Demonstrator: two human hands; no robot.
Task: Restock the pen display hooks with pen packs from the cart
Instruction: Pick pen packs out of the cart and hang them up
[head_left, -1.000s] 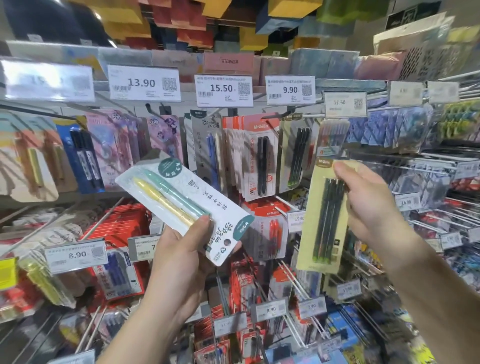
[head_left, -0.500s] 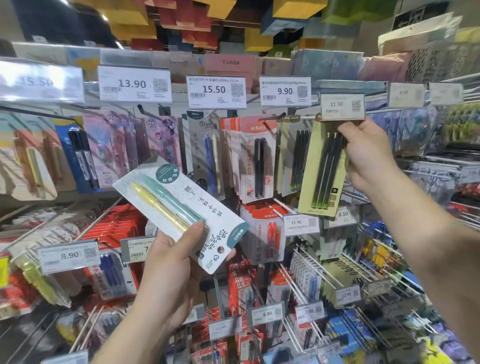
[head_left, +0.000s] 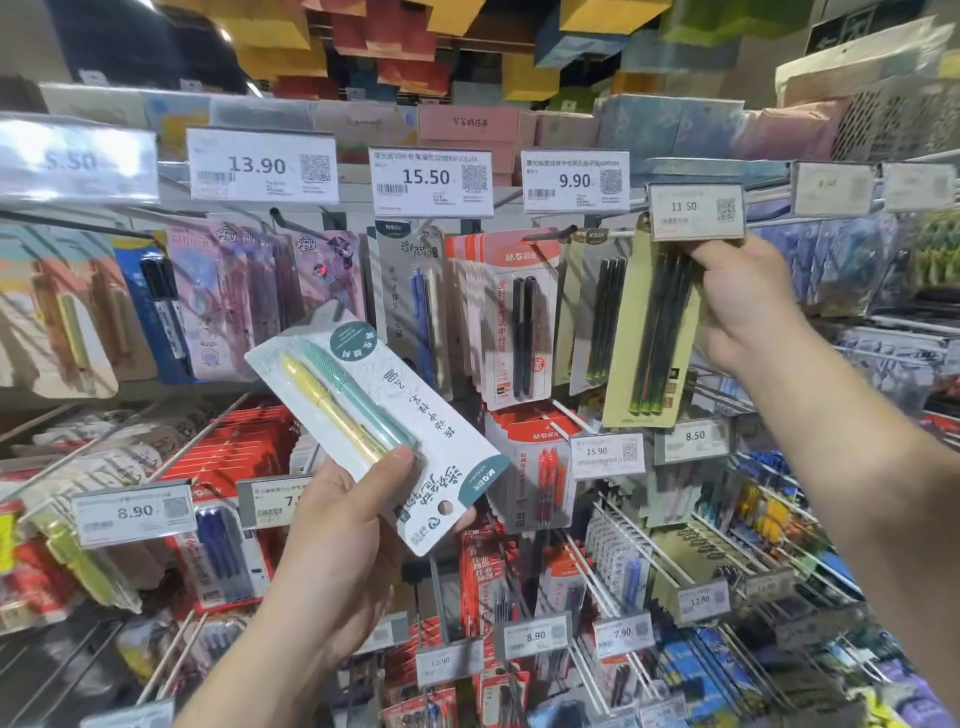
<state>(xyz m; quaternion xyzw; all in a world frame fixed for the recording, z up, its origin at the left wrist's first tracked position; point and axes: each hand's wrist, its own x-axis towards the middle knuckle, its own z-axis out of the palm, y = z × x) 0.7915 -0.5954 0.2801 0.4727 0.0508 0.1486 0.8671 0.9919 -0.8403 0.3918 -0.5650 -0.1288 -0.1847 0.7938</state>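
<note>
The right hand (head_left: 748, 306) grips the olive pen pack (head_left: 652, 332) by its right edge and holds it directly under the 11.50 price tag (head_left: 696, 210), so that the card's top hole can meet the hook there; whether it is already on the hook, I cannot tell. To the lower left of this tag, the left hand (head_left: 332, 545) holds the white pen pack (head_left: 374, 431) tilted, probably waiting its turn.

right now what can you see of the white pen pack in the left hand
The white pen pack is a flat card under a clear blister holding two pens, one yellow, one mint green. It has dark teal corner patches, printed characters and a hang hole. It is tilted, its hang-hole end down, gripped by the left hand, thumb on its face, off the hooks.
</note>
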